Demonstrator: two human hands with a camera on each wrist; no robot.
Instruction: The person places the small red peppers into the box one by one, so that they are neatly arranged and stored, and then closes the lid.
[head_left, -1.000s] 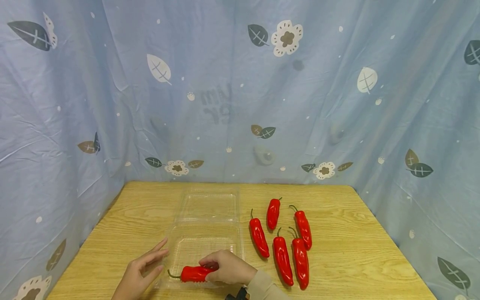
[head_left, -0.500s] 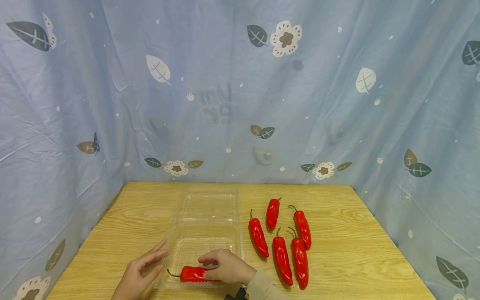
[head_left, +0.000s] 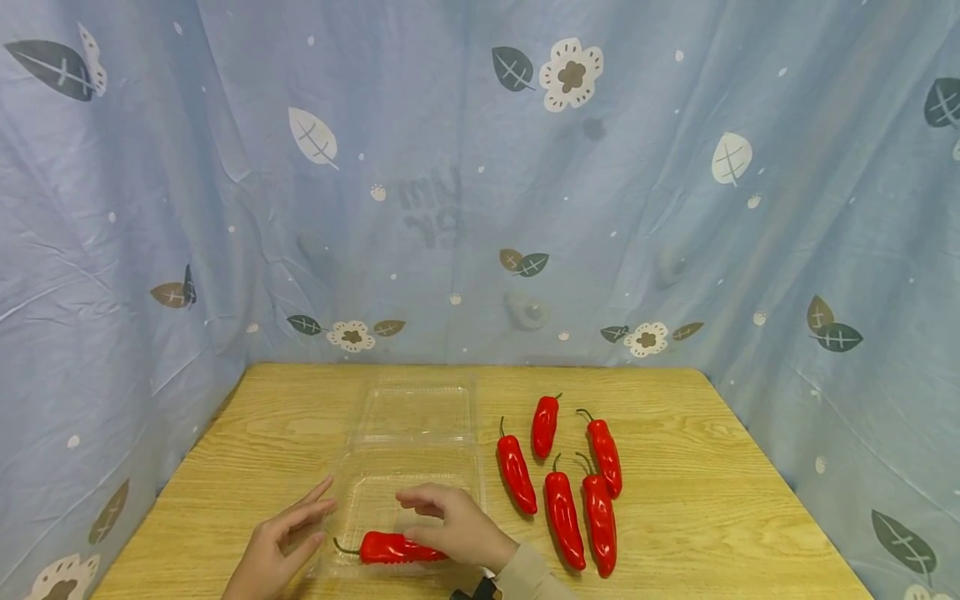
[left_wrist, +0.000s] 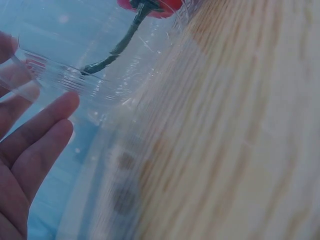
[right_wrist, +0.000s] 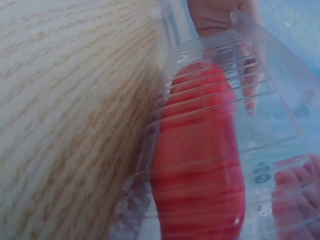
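Note:
One red chili pepper (head_left: pixel 386 547) lies along the near side of a clear plastic clamshell container (head_left: pixel 367 496), its green stem pointing left. Over the pepper's right part hovers my right hand (head_left: pixel 459 527), fingers extended and no longer closed round it. The thumb is close to the pepper; whether it touches is unclear. My left hand (head_left: pixel 281 546) stays at the container's left side with fingers loosely spread. In the left wrist view, its fingers (left_wrist: pixel 55 112) are by the transparent wall, near the curved stem (left_wrist: pixel 117 50). The right wrist view shows the pepper (right_wrist: pixel 195 165) through the ribbed wall.
The clamshell's lid (head_left: pixel 418 412) lies folded open toward the back. Several more red peppers, one of them nearest (head_left: pixel 516 475), lie on the wooden table (head_left: pixel 690 483) to the right. A blue patterned curtain (head_left: pixel 420 208) surrounds the table.
My right hand has let go of the pepper, its fingers lifting and straightening, so more of the pepper shows. The pepper and my left hand have stayed in place.

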